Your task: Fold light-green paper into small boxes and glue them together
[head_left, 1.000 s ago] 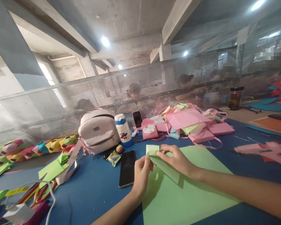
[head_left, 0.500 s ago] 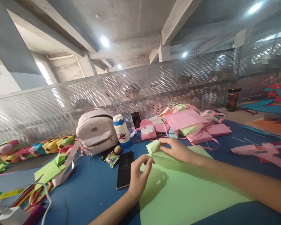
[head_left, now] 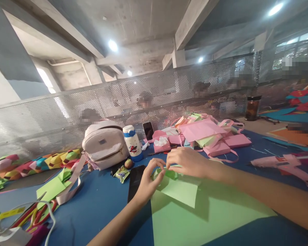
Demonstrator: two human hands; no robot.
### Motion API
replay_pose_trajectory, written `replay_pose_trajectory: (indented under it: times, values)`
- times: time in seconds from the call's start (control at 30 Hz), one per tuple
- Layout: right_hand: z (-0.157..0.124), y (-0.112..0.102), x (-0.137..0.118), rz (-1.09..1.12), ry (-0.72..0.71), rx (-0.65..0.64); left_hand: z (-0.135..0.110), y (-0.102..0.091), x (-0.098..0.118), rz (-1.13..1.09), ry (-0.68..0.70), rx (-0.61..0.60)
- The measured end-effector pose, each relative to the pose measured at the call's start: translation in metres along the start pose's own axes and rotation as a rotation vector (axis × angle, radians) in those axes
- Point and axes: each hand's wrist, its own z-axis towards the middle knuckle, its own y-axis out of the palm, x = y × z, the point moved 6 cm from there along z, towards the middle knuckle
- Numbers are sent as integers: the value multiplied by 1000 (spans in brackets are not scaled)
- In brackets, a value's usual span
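Observation:
A large light-green paper sheet point(head_left: 184, 222) lies on the blue tabletop in front of me. Over its far left part, a paler green paper flap point(head_left: 181, 191) is raised and casts a shadow. I cannot tell whether this flap belongs to the big sheet. My left hand point(head_left: 151, 179) pinches the flap's left side, thumb and fingers closed. From above, my right hand point(head_left: 186, 162) curls its fingers onto the flap's far edge, where a darker green folded bit point(head_left: 171, 174) shows between the hands. My left hand partly covers a black phone point(head_left: 135, 181).
A pale backpack point(head_left: 105, 147), a water bottle point(head_left: 132, 143) and a pile of pink paper point(head_left: 202, 131) line the back. At right lies a pink glue gun point(head_left: 279, 162). Scissors point(head_left: 38, 215) and a white charger point(head_left: 12, 236) sit at left. Behind stands a perforated metal screen point(head_left: 159, 82).
My left hand has moved up and closed on the green paper. The piece my right hand held has come nearer me, its flap now spread toward me above the sheet.

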Motion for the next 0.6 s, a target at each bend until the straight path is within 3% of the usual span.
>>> replay_pose_trajectory:
  times: [0.13, 0.23, 0.37, 0.47, 0.6]
  values:
    - [-16, -3, -12, -11, -81, 104, 1, -1, -6, -27, 0, 50]
    - [-30, 4, -27, -139, -184, 69, -1, -2, -16, -93, -65, 144]
    - [-36, 10, -39, -314, -210, 29, -10, 2, -28, -143, -229, 240]
    - [-31, 11, -40, -412, -247, 55, -15, 8, -31, -178, -315, 216]
    - [-23, 14, -30, -470, -285, 122, -15, 14, -28, -180, -266, 130]
